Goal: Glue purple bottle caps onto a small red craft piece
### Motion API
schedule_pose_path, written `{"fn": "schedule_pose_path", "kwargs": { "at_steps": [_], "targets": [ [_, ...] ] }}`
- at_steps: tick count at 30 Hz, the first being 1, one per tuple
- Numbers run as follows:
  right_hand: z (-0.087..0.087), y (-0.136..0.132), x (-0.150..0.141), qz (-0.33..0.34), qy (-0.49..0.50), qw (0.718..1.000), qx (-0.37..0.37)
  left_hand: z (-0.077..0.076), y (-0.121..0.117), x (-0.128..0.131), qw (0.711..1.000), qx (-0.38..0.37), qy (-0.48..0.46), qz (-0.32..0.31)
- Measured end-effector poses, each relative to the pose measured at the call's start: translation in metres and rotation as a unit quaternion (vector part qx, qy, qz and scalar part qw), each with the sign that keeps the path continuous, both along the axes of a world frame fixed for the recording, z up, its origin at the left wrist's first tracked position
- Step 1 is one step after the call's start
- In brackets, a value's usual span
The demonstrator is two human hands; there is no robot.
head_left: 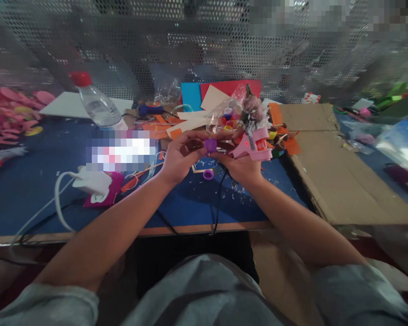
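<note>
Between the fingertips of my left hand is a small purple block-like piece, its far side hidden. My right hand is closed around a pink tool with a small red light, which looks like a hot glue gun. Its narrow end points left at the purple piece. How the right fingers wrap it is partly hidden. Just below both hands, a purple ring-shaped cap lies on the blue table. A black cord runs from near my right hand over the front edge.
A red-capped bottle stands leaning in view at left, behind a white plug with a cable. Paper scraps and a plastic bag of coloured caps lie beyond my hands. Flattened cardboard covers the right; pink pieces pile far left.
</note>
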State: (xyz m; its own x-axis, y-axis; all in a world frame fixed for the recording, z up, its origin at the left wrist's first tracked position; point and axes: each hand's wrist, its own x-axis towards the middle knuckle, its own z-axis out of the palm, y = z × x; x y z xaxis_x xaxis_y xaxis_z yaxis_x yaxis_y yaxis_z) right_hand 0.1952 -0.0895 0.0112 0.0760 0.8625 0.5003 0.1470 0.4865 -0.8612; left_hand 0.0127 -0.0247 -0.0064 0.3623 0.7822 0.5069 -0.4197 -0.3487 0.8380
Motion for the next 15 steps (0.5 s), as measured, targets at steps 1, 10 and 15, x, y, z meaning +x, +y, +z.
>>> {"fn": "schedule_pose_path", "kwargs": {
  "at_steps": [1,10,15],
  "targets": [
    [0.0007,-0.0001,0.0001,0.002,0.001,1.0,0.005,-0.0009,0.0004,-0.0001,1.0,0.003,0.002,0.002],
    [0.001,-0.0008,0.0005,-0.008,-0.017,1.0,-0.017,-0.0016,0.0004,0.0005,0.999,0.034,0.001,0.012],
    [0.0004,-0.0007,0.0006,0.002,0.001,1.0,-0.027,-0.0008,0.0011,0.0001,0.998,0.06,-0.01,0.001]
  ]
}}
